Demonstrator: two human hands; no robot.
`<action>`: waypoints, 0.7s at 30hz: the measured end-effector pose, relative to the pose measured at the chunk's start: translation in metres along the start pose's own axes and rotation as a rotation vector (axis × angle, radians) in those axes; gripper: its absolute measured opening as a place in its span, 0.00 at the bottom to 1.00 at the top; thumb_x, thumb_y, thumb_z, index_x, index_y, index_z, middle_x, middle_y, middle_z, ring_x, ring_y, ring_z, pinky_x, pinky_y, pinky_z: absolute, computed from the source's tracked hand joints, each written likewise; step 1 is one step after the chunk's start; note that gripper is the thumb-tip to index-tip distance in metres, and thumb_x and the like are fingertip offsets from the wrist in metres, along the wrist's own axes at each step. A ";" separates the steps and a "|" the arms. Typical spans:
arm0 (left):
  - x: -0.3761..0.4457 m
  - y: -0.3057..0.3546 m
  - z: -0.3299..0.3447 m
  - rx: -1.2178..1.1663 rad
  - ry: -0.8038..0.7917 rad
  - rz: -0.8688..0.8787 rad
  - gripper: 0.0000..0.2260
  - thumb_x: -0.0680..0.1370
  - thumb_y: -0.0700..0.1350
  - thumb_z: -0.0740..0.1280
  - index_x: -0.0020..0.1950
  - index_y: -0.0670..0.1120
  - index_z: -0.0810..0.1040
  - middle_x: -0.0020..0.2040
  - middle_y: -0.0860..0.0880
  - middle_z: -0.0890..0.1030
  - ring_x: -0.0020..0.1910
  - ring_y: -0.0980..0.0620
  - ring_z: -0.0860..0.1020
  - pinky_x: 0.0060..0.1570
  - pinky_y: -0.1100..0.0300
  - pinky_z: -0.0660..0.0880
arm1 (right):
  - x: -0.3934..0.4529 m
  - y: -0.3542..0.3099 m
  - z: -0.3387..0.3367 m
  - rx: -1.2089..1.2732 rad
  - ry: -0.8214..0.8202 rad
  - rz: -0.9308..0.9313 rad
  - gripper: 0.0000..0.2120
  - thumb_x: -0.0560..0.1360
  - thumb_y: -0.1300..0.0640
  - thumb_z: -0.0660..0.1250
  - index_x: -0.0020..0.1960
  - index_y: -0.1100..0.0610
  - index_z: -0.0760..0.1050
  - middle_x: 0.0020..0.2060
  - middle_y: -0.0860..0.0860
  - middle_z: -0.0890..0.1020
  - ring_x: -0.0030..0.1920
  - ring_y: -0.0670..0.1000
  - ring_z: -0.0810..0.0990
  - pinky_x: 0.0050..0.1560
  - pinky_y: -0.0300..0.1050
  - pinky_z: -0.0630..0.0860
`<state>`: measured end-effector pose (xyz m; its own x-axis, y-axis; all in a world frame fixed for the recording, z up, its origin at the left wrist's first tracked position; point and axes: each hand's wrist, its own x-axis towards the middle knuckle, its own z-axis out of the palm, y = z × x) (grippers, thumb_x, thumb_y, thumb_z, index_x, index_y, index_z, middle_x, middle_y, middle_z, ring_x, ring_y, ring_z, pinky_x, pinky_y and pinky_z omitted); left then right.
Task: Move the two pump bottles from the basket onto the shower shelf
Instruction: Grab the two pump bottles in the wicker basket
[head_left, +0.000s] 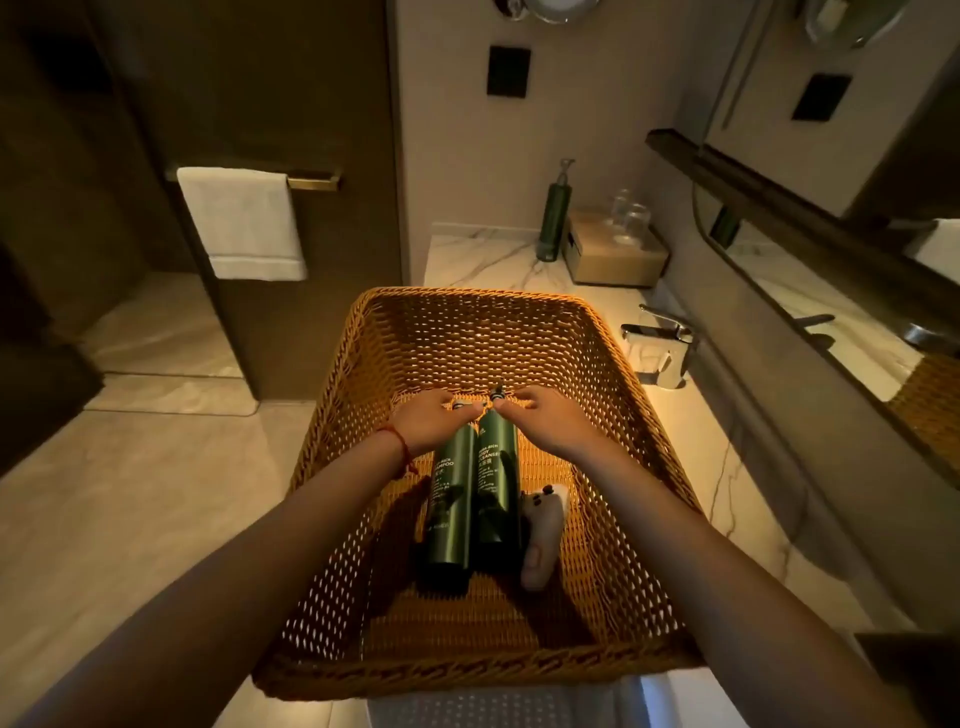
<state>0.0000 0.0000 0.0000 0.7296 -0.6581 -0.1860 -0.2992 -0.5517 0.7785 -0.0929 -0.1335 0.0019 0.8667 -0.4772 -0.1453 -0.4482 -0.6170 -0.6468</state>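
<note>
Two dark green pump bottles lie side by side in an orange woven basket (613, 395). The shampoo bottle (451, 509) is on the left, the body cleanser bottle (497, 483) on the right, pump heads pointing away from me. My left hand (423, 421) is curled over the neck of the shampoo bottle. My right hand (545, 418) pinches the pump end of the cleanser bottle. Both bottles still rest on the basket floor. No shower shelf is in view.
A small white object (543, 535) lies in the basket beside the cleanser bottle. On the marble counter (478, 260) stand a third green pump bottle (555, 218), a tissue box with glasses (618, 249) and a chrome tap (660, 343). A white towel (244, 223) hangs at left.
</note>
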 end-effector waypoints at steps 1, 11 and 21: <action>0.004 -0.002 0.003 -0.028 -0.018 -0.031 0.16 0.74 0.53 0.63 0.55 0.44 0.75 0.53 0.46 0.77 0.53 0.48 0.74 0.51 0.57 0.69 | 0.002 0.000 0.002 0.013 -0.013 0.036 0.29 0.74 0.41 0.59 0.67 0.61 0.67 0.66 0.59 0.72 0.63 0.58 0.71 0.57 0.47 0.68; 0.043 -0.035 0.027 -0.082 -0.045 -0.384 0.30 0.68 0.54 0.70 0.60 0.36 0.68 0.61 0.37 0.74 0.57 0.40 0.73 0.52 0.50 0.72 | 0.032 0.019 0.034 0.188 -0.134 0.279 0.17 0.74 0.49 0.65 0.31 0.54 0.65 0.29 0.50 0.69 0.29 0.47 0.67 0.28 0.40 0.62; 0.052 -0.062 0.034 -0.305 -0.135 -0.579 0.30 0.66 0.52 0.72 0.61 0.38 0.68 0.59 0.38 0.76 0.50 0.44 0.75 0.46 0.52 0.75 | 0.049 0.045 0.052 0.371 -0.189 0.468 0.19 0.69 0.52 0.71 0.52 0.65 0.74 0.38 0.55 0.78 0.34 0.52 0.78 0.29 0.42 0.73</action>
<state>0.0360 -0.0175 -0.0787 0.6305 -0.3687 -0.6830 0.3193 -0.6789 0.6612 -0.0597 -0.1524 -0.0731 0.6360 -0.5043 -0.5841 -0.7130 -0.0946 -0.6947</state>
